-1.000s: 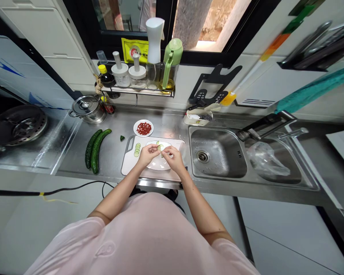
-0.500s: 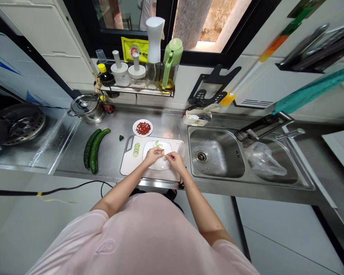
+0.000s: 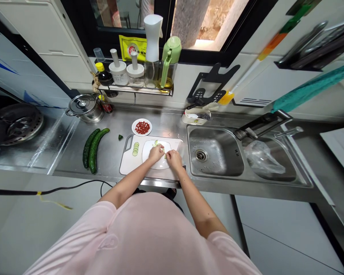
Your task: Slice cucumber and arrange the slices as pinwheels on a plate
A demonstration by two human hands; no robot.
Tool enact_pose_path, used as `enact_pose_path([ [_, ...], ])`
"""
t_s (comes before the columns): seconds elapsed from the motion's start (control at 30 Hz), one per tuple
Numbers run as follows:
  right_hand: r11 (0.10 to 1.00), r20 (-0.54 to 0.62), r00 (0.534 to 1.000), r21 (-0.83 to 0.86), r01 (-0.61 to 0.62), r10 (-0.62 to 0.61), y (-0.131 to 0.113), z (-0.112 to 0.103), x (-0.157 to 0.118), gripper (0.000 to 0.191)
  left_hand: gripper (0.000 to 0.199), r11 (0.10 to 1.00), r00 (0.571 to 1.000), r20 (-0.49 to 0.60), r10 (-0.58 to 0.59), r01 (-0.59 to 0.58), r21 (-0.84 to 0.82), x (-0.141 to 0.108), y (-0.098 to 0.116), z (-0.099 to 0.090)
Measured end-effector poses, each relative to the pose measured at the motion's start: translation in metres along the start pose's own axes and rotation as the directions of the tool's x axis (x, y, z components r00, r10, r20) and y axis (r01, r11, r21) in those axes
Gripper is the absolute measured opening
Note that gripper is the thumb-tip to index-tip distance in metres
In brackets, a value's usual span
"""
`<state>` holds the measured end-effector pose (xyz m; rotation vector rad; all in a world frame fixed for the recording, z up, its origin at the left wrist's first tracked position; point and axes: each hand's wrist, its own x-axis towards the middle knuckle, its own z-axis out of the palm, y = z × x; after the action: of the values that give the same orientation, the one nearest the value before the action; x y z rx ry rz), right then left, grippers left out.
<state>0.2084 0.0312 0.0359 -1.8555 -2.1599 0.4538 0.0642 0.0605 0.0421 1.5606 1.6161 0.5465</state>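
A white plate (image 3: 160,165) rests on the pale cutting board (image 3: 127,163), with a few cucumber slices (image 3: 156,143) along its far side. Over the plate, my left hand (image 3: 156,153) is closed in a pinch, a bit of pale green cucumber slice at its fingertips. Just to the right, my right hand (image 3: 174,159) pinches at the plate's right side, with a pale green slice at its fingertips. The fingers partly hide both slices. On the board's left part lies a row of overlapping cucumber slices (image 3: 135,149).
Two whole cucumbers (image 3: 94,151) and a cucumber end piece (image 3: 120,137) lie on the steel counter at left. Behind the board sits a small dish of chopped red pieces (image 3: 142,127). A double sink (image 3: 218,152) is at right; a lidded pot (image 3: 85,109) stands back left.
My hands have drawn slightly apart; earlier their fingertips met around one slice. The left hand now reaches a little farther over the plate. The whole view has shifted slightly.
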Motion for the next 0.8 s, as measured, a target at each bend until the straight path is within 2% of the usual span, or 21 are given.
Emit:
enact_pose_path([
  [0.2,0.994,-0.052,0.999,-0.106,-0.01,0.004,-0.007,0.002,-0.008,0.021,0.028,0.972,0.999,0.033,0.031,-0.038,0.233,-0.01,0.011,-0.004],
  [0.33,0.994,-0.084,0.996,-0.105,0.019,-0.028,-0.011,0.0,-0.018,0.025,0.029,0.942,0.99,0.051,0.128,-0.137,0.307,-0.016,0.011,-0.007],
  [0.4,0.993,-0.071,0.997,-0.109,0.034,-0.042,-0.012,-0.001,-0.023,0.027,0.029,0.928,0.988,0.079,0.135,-0.154,0.34,-0.018,0.01,-0.008],
  [0.57,0.991,-0.048,0.998,-0.134,0.029,-0.036,-0.013,0.0,-0.029,0.027,0.031,0.913,0.991,0.087,0.097,-0.124,0.388,-0.019,0.01,-0.008],
  [0.8,0.987,-0.047,0.999,-0.158,0.012,-0.019,-0.012,0.001,-0.028,0.025,0.03,0.917,0.991,0.051,0.121,-0.131,0.377,-0.019,0.009,-0.004],
])
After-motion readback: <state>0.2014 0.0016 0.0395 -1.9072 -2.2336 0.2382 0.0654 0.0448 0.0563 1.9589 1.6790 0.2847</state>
